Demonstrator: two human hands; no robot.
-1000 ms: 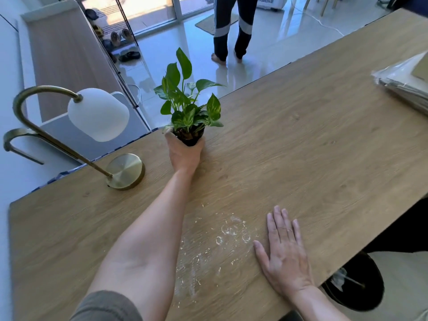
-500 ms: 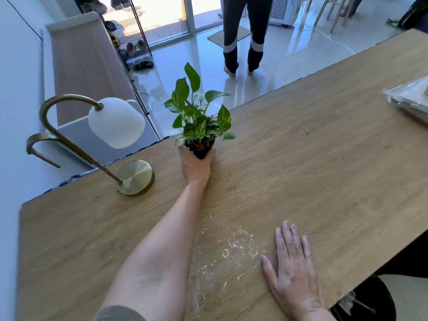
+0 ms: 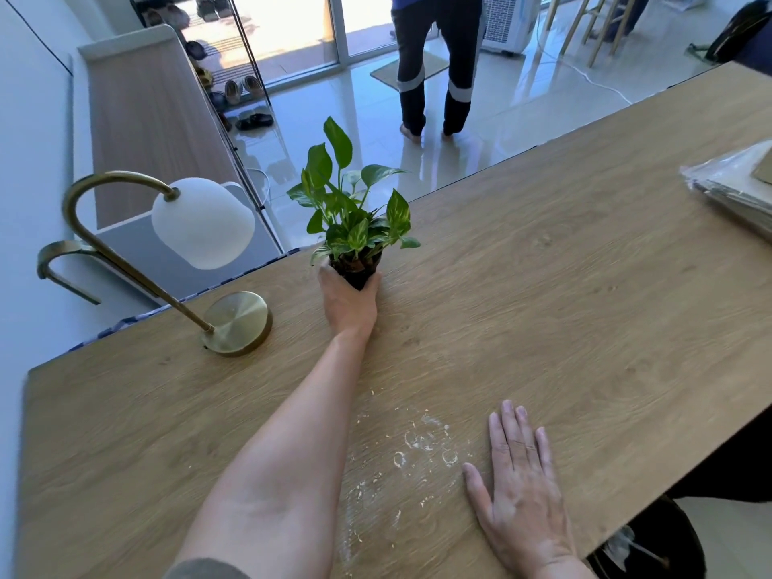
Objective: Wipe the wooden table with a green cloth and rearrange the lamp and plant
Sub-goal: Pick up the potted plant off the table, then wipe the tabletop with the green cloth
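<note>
A: What is the left hand (image 3: 349, 300) doing?
B: It is stretched out across the wooden bench (image 3: 543, 311), fingers and thumb curled round the small dark pot of the plant (image 3: 353, 211). The plant stands upright near the far edge of the bench, its green leaves rising above the hand.

A: And the right hand (image 3: 520, 491)?
B: It lies flat on the bench near the front edge, palm down, fingers straight and close together, holding nothing. There is a ring on one finger.

A: What sits between the two arms?
B: A patch of pale crumbs and smears (image 3: 411, 453) on the wood, just left of the right hand.

A: Where is the lamp (image 3: 179, 252)?
B: To the left of the plant, near it but apart. Its round brass base rests on the bench near the far edge; the slanted stem curves over to a white shade that hangs out beyond the edge.

A: Anything further off?
B: A stack of flat things in clear wrap (image 3: 735, 190) at the right end of the bench. Beyond the bench, a person's legs (image 3: 434, 73) on the shiny tiled floor and a shoe rack (image 3: 225, 85) by the glass door. I see no green cloth.
</note>
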